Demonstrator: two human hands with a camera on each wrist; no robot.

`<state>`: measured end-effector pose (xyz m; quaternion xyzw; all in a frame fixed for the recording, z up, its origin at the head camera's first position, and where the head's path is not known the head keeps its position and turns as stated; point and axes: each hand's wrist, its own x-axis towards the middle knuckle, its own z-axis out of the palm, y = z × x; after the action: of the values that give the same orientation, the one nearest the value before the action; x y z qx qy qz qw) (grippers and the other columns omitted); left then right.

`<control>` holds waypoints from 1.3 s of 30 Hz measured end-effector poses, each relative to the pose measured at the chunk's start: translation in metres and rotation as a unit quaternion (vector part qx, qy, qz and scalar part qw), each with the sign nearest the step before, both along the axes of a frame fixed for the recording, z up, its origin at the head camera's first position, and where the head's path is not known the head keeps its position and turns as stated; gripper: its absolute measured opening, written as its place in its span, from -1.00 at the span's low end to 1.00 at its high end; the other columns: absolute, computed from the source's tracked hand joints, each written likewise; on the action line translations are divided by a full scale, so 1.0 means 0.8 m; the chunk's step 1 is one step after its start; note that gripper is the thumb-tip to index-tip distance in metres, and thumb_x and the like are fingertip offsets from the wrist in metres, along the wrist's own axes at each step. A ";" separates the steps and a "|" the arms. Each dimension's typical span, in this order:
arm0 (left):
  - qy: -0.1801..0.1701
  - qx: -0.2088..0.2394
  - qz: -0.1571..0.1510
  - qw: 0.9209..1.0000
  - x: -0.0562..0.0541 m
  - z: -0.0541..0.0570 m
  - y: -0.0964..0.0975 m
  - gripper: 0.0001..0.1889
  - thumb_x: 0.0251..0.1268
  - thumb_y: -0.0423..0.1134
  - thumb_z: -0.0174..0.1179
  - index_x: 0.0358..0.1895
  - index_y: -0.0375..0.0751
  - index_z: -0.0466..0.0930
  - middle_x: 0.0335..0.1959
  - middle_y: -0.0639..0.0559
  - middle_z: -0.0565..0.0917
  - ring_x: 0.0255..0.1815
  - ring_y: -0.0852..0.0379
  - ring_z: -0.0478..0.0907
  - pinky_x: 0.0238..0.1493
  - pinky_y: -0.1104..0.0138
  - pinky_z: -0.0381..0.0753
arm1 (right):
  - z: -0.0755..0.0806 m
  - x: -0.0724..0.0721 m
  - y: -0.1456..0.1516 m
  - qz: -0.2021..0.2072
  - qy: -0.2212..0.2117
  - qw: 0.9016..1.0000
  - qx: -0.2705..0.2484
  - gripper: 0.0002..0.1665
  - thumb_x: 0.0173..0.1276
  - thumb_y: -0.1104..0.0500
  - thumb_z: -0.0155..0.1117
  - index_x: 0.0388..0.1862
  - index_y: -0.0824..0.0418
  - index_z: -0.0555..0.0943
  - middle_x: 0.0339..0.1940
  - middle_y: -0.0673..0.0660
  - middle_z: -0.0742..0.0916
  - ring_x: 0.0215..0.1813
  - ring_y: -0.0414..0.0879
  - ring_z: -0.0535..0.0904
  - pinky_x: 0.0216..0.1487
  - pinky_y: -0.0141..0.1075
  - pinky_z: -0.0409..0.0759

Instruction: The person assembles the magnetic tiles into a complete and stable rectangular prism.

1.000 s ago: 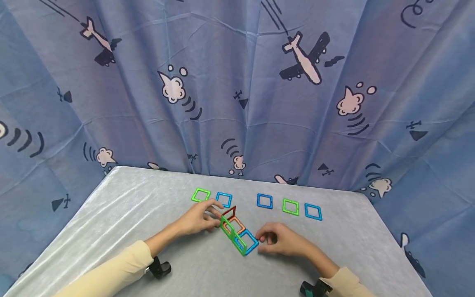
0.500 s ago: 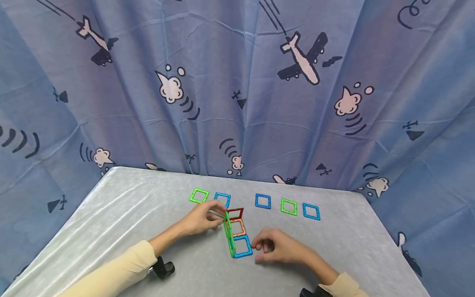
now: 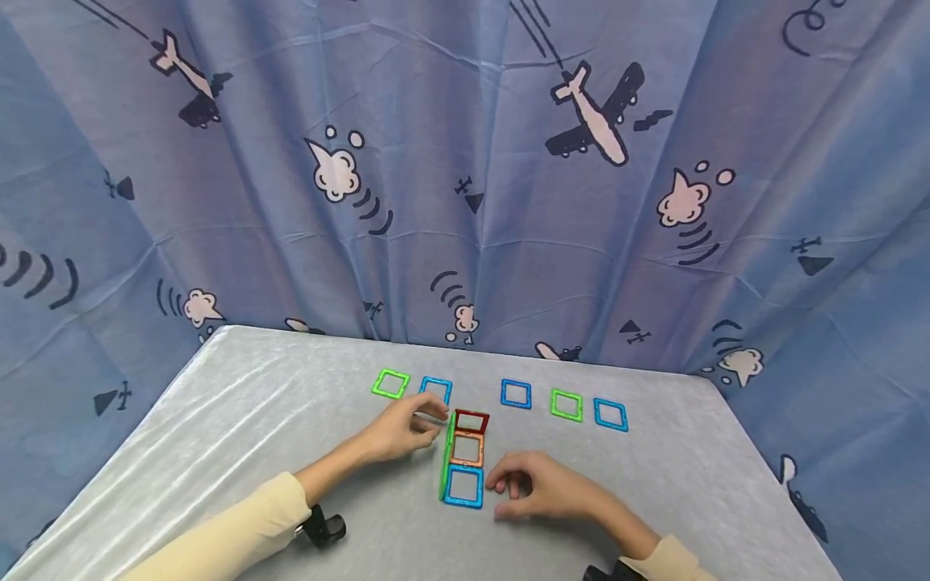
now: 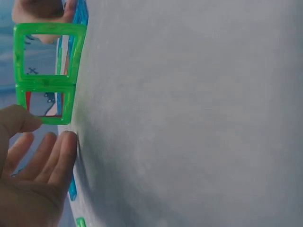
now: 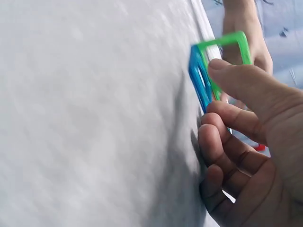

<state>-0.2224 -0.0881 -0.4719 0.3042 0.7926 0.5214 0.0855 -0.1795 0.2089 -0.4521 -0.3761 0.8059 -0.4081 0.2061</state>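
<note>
In the head view, an L-shaped build of magnetic tiles stands mid-table. An orange square tile and a blue square tile lie flat in line. Two green square tiles stand upright along their left side, and a red tile tilts up at the far end. My left hand is at the far left corner, its thumb against a green tile's edge in the left wrist view, fingers loosely extended. My right hand is beside the blue tile's right edge, fingers loosely bent, thumb apart, nothing gripped.
Behind the build lie loose square tiles: a green tile and a light blue tile, partly behind my left hand, then a blue tile, another green tile and another blue tile. A patterned curtain hangs past the table's far edge.
The build has turned clockwise, so its row now runs nearly straight away from me. My right hand has moved slightly left and nearer; the left has shifted a little right. The loose tiles stay put.
</note>
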 end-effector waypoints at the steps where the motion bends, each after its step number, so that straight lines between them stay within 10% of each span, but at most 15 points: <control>1: 0.001 -0.006 0.004 1.000 0.003 0.001 -0.003 -0.65 0.33 -0.60 0.21 0.16 -0.39 0.52 0.06 -0.22 0.64 0.01 -0.11 0.68 0.01 0.26 0.63 | -0.001 -0.004 0.002 -0.009 0.000 1.000 0.001 -0.71 0.31 0.13 0.52 -0.04 0.18 0.72 -0.23 0.08 0.70 -0.30 -0.15 0.59 -0.30 -0.37 0.55; 19: -0.039 -0.042 0.012 0.998 0.066 0.012 -0.008 -0.35 0.07 -0.23 0.59 0.22 -0.21 0.46 0.08 -0.09 0.62 -0.01 -0.07 0.64 -0.13 0.25 0.65 | -0.015 -0.089 0.010 -0.087 0.053 0.992 -0.073 -0.64 0.29 0.26 0.52 0.04 0.31 0.68 -0.23 0.19 0.69 -0.38 -0.06 0.56 -0.38 -0.36 0.51; 27: -0.005 -0.100 0.049 0.994 0.072 0.009 0.006 -0.30 0.03 -0.07 0.61 0.22 -0.14 0.46 0.04 0.03 0.63 -0.02 0.06 0.61 0.04 0.21 0.60 | -0.019 -0.097 -0.006 -0.067 0.072 0.993 -0.067 -0.73 0.31 0.27 0.50 -0.03 0.29 0.71 -0.33 0.09 0.70 -0.40 -0.09 0.56 -0.42 -0.36 0.49; 39: -0.006 -0.086 0.027 0.996 0.065 0.009 -0.004 -0.45 0.13 -0.21 0.56 0.16 -0.16 0.52 -0.13 0.10 0.67 -0.16 0.14 0.64 -0.10 0.28 0.63 | -0.025 -0.088 0.001 -0.064 0.107 0.989 -0.075 -0.89 0.38 0.28 0.43 -0.16 0.30 0.74 -0.44 -0.02 0.70 -0.47 -0.21 0.52 -0.49 -0.38 0.47</control>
<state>-0.1707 -0.0912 -0.4646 0.2714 0.8420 0.4550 0.1019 -0.2501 0.2094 -0.4724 -0.3800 0.8129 -0.4368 0.0636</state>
